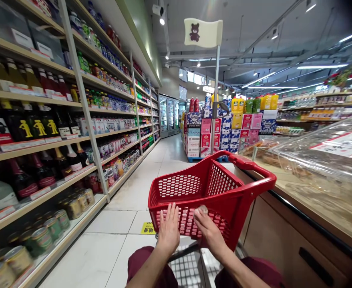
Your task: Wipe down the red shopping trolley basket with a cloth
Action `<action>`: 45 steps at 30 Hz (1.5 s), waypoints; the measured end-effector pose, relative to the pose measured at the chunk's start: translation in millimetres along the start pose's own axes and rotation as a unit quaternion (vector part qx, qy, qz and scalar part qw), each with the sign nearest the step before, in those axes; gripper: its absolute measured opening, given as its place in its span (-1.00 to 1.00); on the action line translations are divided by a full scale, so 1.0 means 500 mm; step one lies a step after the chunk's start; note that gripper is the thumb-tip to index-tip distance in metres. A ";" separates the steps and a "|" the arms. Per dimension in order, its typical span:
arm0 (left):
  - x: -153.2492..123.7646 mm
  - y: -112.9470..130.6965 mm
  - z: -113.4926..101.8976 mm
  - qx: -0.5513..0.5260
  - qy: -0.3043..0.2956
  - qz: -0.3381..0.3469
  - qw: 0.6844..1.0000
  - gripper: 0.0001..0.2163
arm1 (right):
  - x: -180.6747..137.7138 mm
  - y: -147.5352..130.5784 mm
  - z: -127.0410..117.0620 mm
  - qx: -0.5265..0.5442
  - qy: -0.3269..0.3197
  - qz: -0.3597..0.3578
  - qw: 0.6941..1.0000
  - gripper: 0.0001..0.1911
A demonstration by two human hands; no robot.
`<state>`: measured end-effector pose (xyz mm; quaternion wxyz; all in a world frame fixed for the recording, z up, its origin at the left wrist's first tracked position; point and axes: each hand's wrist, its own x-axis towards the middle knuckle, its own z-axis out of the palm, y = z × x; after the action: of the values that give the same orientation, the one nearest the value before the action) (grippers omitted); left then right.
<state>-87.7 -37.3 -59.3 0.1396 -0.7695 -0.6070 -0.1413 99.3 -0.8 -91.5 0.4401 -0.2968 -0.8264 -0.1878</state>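
A red plastic shopping cart (180,202) with a perforated basket stands right in front of me, its handle toward the right. My left hand (168,232) lies flat against the basket's near side, fingers stretched upward. Beside it, my right hand (207,228) presses a small crumpled whitish cloth (204,209) to the same side panel; most of the cloth is hidden under the fingers. A pole rises from the cart and bears a cream flag (206,33) with a brown bear on it.
Shelves (115,132) of bottles and cans line the left. A wooden counter (298,192) with clear plastic covers (328,152) borders the right. Stacked drink boxes (206,140) stand farther along the aisle. A yellow floor sticker (147,228) lies beside the cart.
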 end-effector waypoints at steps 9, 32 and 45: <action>-0.041 -0.074 -0.005 0.020 0.002 -0.056 0.998 -0.36 | 0.024 -0.077 0.075 0.073 -0.026 -0.006 0.997 -0.54; -0.034 -0.100 -0.018 0.021 0.030 -0.074 0.997 -0.31 | 0.020 -0.082 0.086 0.087 -0.052 -0.019 0.995 -0.55; 0.048 0.053 -0.020 0.010 0.030 0.059 0.998 -0.35 | -0.006 -0.006 0.009 0.041 0.019 0.040 0.998 -0.50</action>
<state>-57.1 -25.5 -41.9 0.1741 -0.7978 -0.5574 -0.1499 95.7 -1.6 -96.7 0.4749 -0.3080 -0.8121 -0.1420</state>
